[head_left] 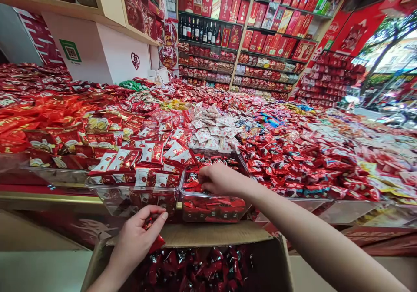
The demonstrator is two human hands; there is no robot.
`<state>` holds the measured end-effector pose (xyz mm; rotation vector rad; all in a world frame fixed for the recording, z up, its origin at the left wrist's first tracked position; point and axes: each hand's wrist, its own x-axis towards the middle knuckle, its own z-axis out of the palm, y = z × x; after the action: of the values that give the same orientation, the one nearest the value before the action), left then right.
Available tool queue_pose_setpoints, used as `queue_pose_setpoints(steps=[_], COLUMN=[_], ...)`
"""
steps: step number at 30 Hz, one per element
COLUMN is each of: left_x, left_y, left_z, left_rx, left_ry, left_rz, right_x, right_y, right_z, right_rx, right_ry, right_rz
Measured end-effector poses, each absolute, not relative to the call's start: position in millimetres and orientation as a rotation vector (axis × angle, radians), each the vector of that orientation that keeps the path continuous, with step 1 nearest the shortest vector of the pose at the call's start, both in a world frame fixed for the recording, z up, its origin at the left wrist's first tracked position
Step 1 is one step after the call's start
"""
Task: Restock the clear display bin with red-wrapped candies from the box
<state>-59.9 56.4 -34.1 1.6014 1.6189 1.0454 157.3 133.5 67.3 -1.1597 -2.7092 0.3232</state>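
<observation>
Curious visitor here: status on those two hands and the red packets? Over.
Left hand: closed on a red packet, over the cardboard box. Right hand: over the transparent bin of red packets, touch unclear. Nothing visibly in the way.

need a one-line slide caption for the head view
Left hand holds a red packet over an open cardboard box; right hand at a packed clear bin.

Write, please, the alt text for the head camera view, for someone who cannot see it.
A person's right hand reaches into a clear bin of red packets; the left hand holds a red packet above an open cardboard box. Behind, heaps of wrapped packets spread out, with shelves of gift boxes and bottles beyond.
</observation>
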Motion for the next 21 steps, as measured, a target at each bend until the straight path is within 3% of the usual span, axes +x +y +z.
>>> queue_pose_setpoints(steps=[5,15,21], left_x=[-57.8,-57.2,-57.2], left_y=[53.6,50.7,51.6], left_z=[-31.2,-31.3,-31.8], left_rx=[1.673,1.75,1.77], left_ry=[1.622,1.642,1.666], left_rz=[1.038,1.049,1.043], right_x=[152.5,144.7,141.0], right_y=[145.8,150.3,148.1], right_z=[66.2,49.7,51.7], right_rx=[-1.196,-1.222,-1.184], right_ry=[-2.692,-2.621,-2.701], right_rz=[0.333,0.746,0.628])
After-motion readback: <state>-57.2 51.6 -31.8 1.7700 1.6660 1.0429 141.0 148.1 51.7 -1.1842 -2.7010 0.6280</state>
